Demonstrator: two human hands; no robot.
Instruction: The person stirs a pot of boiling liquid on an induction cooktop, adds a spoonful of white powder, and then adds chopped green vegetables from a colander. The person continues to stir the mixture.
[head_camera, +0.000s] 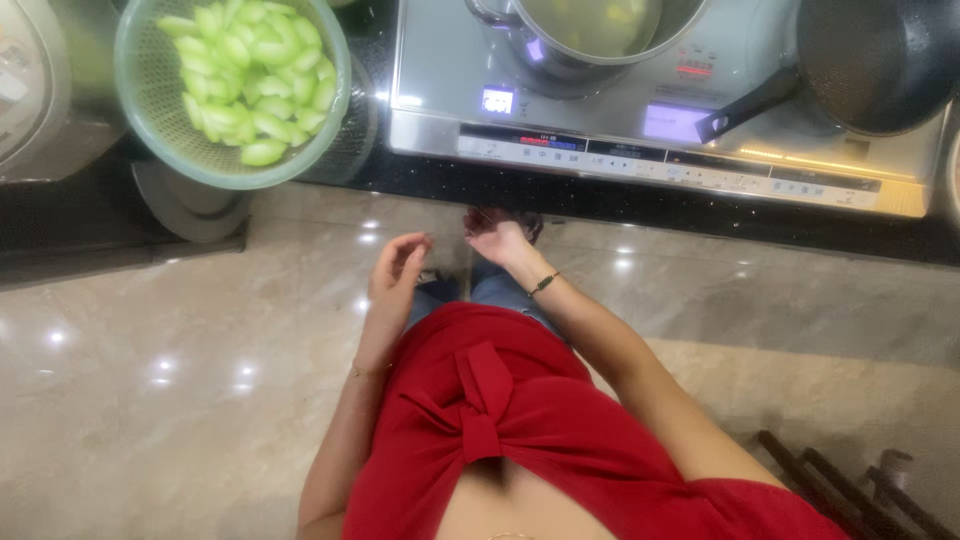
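My left hand (396, 268) hangs in front of my body over the floor, fingers loosely curled and apart, holding nothing. My right hand (497, 238) is just below the counter edge, fingers loosely bent, with nothing in it; a thin bracelet circles its wrist. A pale green colander (140, 110) full of sliced green vegetable pieces (255, 80) stands on the counter at upper left, well away from both hands. A steel pot (590, 35) with yellowish liquid sits on the silver induction cooktop (440, 120).
A dark frying pan (880, 60) with a black handle rests on the cooktop's right side. The black countertop (620, 205) runs along the top. A grey appliance (40, 90) stands far left. Polished marble floor (180, 380) lies below; a dark rack (850, 490) sits at bottom right.
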